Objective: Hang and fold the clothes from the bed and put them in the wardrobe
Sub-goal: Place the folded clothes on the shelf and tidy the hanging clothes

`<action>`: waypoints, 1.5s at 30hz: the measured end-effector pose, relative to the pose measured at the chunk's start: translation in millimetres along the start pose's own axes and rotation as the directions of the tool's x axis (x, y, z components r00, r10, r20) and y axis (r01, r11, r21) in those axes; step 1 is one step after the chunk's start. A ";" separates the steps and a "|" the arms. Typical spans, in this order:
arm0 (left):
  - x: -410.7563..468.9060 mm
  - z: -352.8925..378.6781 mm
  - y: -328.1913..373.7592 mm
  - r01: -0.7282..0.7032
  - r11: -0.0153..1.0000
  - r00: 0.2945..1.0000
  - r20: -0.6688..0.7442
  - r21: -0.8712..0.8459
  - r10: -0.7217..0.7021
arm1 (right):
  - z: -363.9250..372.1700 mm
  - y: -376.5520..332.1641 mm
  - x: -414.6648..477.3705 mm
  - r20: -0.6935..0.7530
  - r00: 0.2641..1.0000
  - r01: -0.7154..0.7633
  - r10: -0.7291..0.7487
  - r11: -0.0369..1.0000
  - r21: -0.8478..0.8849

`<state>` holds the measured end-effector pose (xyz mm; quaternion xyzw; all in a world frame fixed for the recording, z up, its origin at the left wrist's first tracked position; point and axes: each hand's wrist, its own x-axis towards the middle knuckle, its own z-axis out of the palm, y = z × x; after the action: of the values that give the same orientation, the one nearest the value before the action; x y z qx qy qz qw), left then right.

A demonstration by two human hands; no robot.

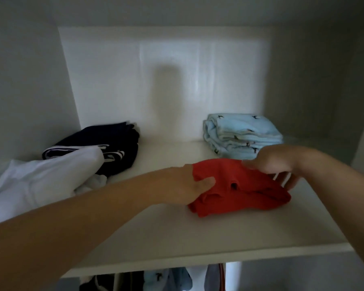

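Head view shows the folded red fabric garment (240, 194) lying on the white wardrobe shelf (177, 238). The left hand (187, 185) pinches its left edge, thumb on top. The right hand (275, 162) curls round its right edge, probably to keep the folds together during placement. Behind the garment sits a folded light-blue cloth with small dark marks (240, 133). To its left lie a folded navy white-striped garment (105, 141) and a white cloth (46, 181). No writing or brand is legible.
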<state>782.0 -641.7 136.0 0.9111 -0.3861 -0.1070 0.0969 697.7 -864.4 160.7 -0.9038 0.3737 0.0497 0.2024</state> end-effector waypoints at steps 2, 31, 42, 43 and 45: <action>3.3 6.2 1.9 0.008 0.999 1.000 0.014 -0.037 -0.008 | 5.9 6.0 3.4 -0.013 1.000 0.002 -0.003 1.000 -0.012; -121.5 -129.9 -241.4 0.599 0.793 0.575 -0.632 -0.107 -0.519 | 99.9 -301.1 -93.3 -0.334 0.478 0.844 -0.812 0.319 0.432; -111.8 -119.9 -235.0 0.675 0.623 0.737 -0.402 0.395 -0.543 | 118.2 -303.7 -61.8 0.003 0.448 0.884 -0.894 0.443 0.151; -107.2 -124.7 -226.7 0.663 0.662 0.739 -0.447 0.350 -0.503 | 112.2 -297.8 -53.0 -0.060 0.472 0.872 -0.879 0.456 0.178; -91.5 -129.8 -203.5 0.593 0.762 0.761 -0.489 0.260 -0.425 | 99.5 -283.5 -29.8 -0.210 0.504 0.864 -0.838 0.489 0.123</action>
<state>893.9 -424.2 218.6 0.9836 -0.1024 0.1407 -0.0480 879.8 -623.7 170.3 -0.9441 -0.1075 -0.1519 0.2720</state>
